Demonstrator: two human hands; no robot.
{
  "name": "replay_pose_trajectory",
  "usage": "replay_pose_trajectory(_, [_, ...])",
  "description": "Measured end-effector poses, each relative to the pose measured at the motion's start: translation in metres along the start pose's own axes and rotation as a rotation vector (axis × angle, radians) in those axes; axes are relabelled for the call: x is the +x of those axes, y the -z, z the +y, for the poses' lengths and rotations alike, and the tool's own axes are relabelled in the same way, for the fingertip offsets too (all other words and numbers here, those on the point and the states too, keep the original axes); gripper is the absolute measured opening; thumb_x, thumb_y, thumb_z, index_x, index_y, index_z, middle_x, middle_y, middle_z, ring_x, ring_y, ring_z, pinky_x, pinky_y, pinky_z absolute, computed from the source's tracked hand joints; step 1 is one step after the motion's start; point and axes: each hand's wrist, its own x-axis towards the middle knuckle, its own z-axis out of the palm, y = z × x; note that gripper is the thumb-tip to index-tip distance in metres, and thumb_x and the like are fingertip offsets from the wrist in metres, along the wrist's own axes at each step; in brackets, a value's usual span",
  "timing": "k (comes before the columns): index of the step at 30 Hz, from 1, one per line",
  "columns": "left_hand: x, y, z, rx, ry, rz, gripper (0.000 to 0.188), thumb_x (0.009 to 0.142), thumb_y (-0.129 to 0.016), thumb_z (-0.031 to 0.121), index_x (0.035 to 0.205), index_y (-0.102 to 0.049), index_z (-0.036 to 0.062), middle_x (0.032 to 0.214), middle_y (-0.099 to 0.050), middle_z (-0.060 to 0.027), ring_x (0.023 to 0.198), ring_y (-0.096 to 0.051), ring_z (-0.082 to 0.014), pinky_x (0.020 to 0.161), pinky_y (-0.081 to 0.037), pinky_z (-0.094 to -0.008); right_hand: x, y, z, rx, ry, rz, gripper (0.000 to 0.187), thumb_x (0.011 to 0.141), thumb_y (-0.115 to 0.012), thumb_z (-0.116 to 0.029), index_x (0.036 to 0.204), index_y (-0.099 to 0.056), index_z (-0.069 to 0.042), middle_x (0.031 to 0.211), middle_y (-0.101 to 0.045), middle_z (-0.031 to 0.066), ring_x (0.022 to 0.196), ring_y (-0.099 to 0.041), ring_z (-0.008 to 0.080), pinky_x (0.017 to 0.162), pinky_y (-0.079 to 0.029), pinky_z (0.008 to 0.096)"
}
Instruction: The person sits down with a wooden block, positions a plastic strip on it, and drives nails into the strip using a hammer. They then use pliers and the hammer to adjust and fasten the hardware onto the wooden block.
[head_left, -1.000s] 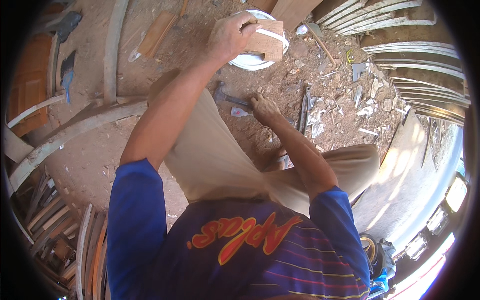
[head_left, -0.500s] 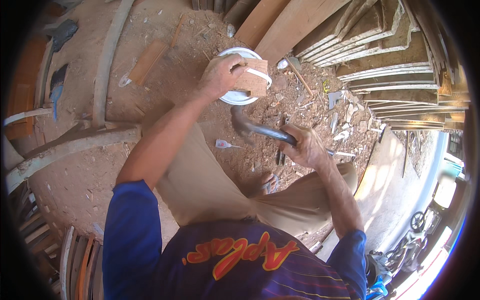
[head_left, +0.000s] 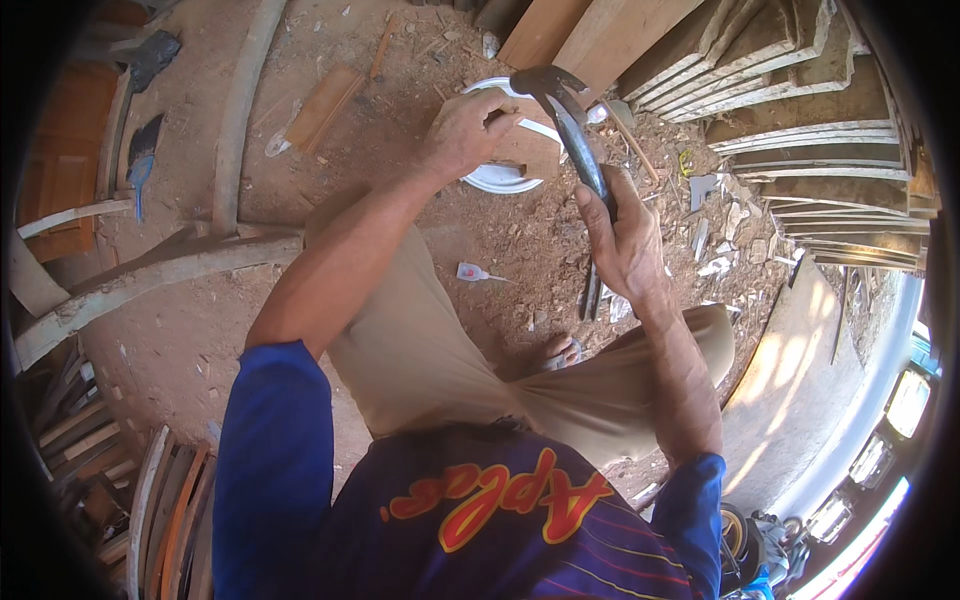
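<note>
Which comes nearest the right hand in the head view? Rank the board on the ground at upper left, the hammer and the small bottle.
1. Hammer: gripped in the right hand.
2. Small bottle: on the ground, left of the hand.
3. Board: on the ground, farther off, upper left.

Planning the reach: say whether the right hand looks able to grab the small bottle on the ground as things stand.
Probably not: the right hand is closed around the hammer. Otherwise, nothing visible seems to block its way to the small bottle.
</note>
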Motion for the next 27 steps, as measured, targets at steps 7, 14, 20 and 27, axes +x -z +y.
replay_pose_trajectory(7, [0.003,-0.004,0.004,0.075,0.077,-0.025,0.023,0.096,-0.069,0.023,0.105,-0.068,0.0019,0.101,-0.072,-0.0172,0.094,-0.070,-0.0370,0.083,-0.054,-0.0455,0.006,-0.013,0.017,-0.133,0.112,0.021,0.031,0.105,-0.060,-0.023,0.126,-0.055,-0.001,0.076,-0.068,0.0269,0.074,-0.071,0.0480,0.058,-0.052,0.0522])
replay_pose_trajectory(14, [0.003,-0.008,-0.004,-0.019,0.052,-0.038,0.020,0.095,-0.071,0.022,0.102,-0.070,0.0037,0.101,-0.073,-0.0162,0.095,-0.071,-0.0352,0.085,-0.054,-0.0424,0.003,-0.006,0.014,-0.041,0.113,0.120,0.026,0.104,-0.060,-0.021,0.119,-0.054,0.000,0.070,-0.067,0.0245,0.065,-0.069,0.0466,0.051,-0.050,0.0514])
replay_pose_trajectory(20, [0.000,-0.003,-0.010,0.014,0.080,-0.033,0.019,0.094,-0.074,0.018,0.103,-0.070,0.0023,0.102,-0.074,-0.0148,0.095,-0.072,-0.0304,0.085,-0.055,-0.0386,0.005,-0.010,0.010,-0.107,0.016,0.020,0.027,0.104,-0.060,-0.021,0.120,-0.054,0.000,0.067,-0.066,0.0241,0.060,-0.068,0.0456,0.050,-0.051,0.0509])
replay_pose_trajectory(27, [0.012,-0.007,-0.009,-0.012,-0.042,-0.010,0.016,0.091,-0.069,0.013,0.104,-0.071,0.0038,0.101,-0.072,-0.0169,0.094,-0.070,-0.0364,0.085,-0.055,-0.0444,0.010,-0.012,0.028,-0.213,0.100,0.032,0.028,0.106,-0.058,-0.024,0.119,-0.054,0.000,0.066,-0.065,0.0202,0.055,-0.069,0.0371,0.048,-0.053,0.0455])
